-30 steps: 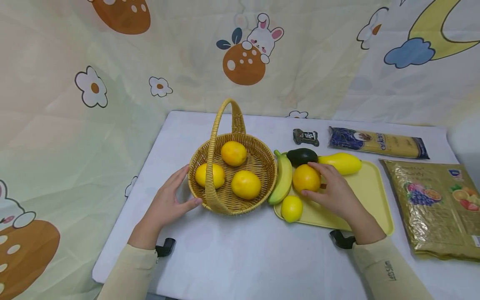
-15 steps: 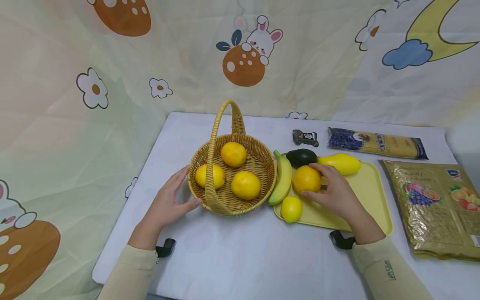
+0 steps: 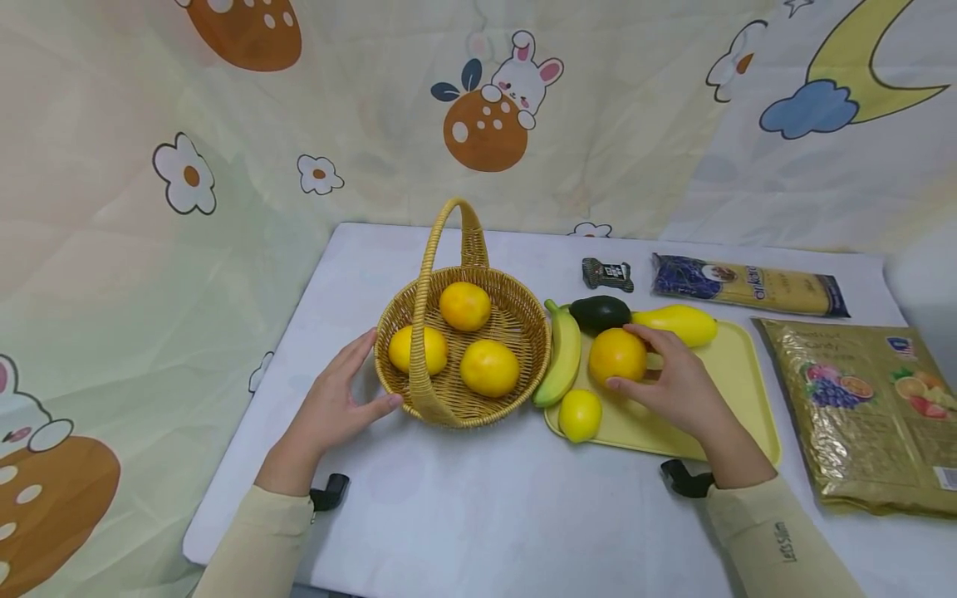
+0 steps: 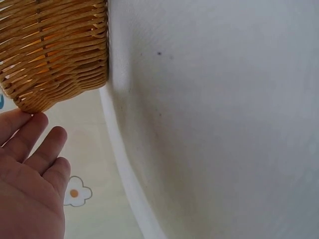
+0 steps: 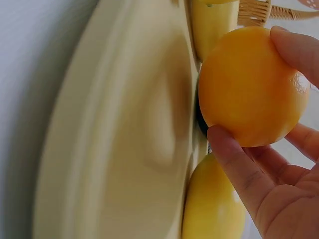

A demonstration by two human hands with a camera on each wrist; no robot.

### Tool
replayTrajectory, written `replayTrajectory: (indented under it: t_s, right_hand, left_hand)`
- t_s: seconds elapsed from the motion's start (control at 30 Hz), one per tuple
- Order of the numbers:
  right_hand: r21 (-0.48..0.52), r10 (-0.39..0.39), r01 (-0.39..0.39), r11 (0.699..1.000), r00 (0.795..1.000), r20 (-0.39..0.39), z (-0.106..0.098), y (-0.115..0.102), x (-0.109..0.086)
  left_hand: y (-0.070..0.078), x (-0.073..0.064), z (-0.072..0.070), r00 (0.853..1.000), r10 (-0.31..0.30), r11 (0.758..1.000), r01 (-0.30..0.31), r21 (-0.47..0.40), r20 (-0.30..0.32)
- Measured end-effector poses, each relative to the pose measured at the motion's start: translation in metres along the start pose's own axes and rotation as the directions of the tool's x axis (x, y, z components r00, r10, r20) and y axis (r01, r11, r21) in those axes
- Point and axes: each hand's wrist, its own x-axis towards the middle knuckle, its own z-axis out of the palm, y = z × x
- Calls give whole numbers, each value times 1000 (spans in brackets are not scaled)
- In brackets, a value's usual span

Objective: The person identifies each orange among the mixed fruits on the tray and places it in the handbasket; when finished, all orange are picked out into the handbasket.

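Observation:
Thumb and fingers of my right hand (image 3: 676,386) pinch an orange (image 3: 617,357). In the right wrist view the orange (image 5: 251,87) hangs clear of the yellow tray (image 5: 149,189). My left hand (image 3: 332,407) touches the outside of the wicker basket (image 3: 516,320) at its left, fingers extended and thumb near the front rim. The left wrist view has fingertips against the basket's rim (image 4: 32,107). Three yellow-orange round fruits lie in the basket. Around the orange are a banana (image 3: 562,353), a lemon (image 3: 580,416), a dark green avocado-like fruit (image 3: 600,314) and a long yellow fruit (image 3: 684,324).
The basket's tall handle (image 3: 424,316) arches over its left part. Behind the tray lie a small dark wrapped packet (image 3: 607,274) and a pasta package (image 3: 755,286). A large gold candy bag (image 3: 860,432) lies at the right. A printed cloth hangs behind the white table (image 3: 463,507).
My right hand and the orange have shifted slightly right, away from the banana, and the orange looks a little larger. The left hand and basket have stayed put.

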Motion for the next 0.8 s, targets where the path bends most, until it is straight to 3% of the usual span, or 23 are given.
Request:
replayTrajectory:
  t_s: [0.2, 0.8]
  right_hand:
    - [0, -1, 1, 1000, 1000, -3, -7, -5, -1]
    - [-41, -141, 139, 989, 989, -51, -30, -37, 15]
  left_hand:
    - [0, 0, 0, 1000, 3, 1000, -3, 0, 3]
    - [-2, 0, 0, 1000, 4, 1000, -4, -1, 1]
